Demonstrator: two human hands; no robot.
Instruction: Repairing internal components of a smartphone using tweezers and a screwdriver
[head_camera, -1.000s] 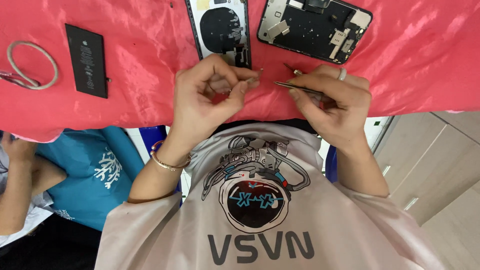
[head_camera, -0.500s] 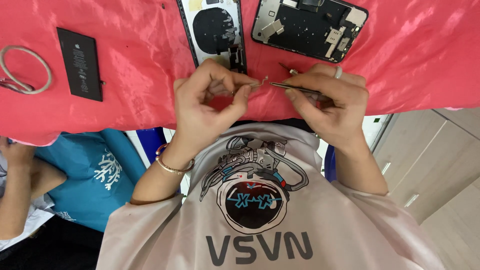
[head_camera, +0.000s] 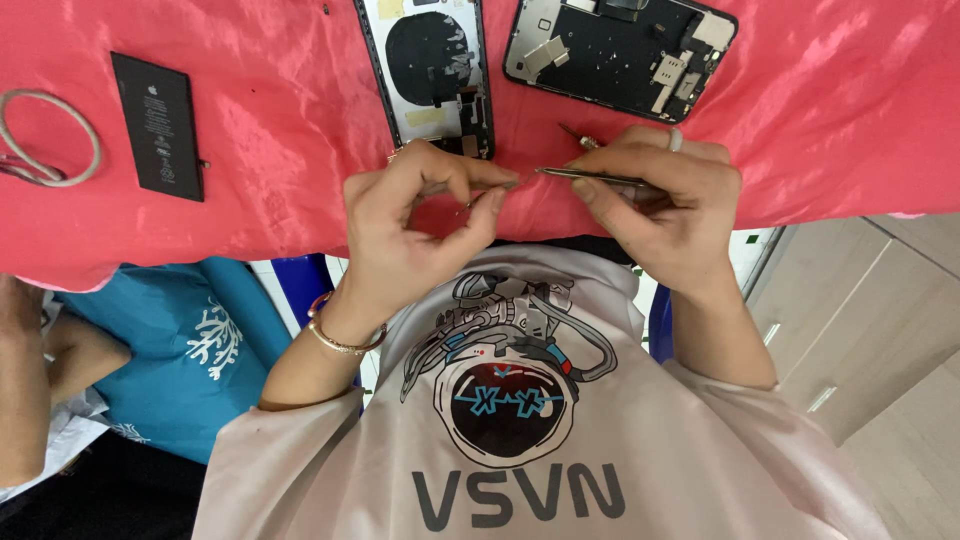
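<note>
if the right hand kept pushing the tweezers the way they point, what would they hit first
Most likely the left hand: the tweezers in the right hand point at its pinched fingertips, close to the tips. Depth is hard to judge from above.

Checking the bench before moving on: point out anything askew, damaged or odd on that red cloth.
Nothing looks damaged or spilled. The open phone body lies tilted beside the straighter rear housing, and the black battery sits apart at the cloth's far side, near a looped cable. The right hand holds tweezers toward the left hand's pinched fingertips.
</note>
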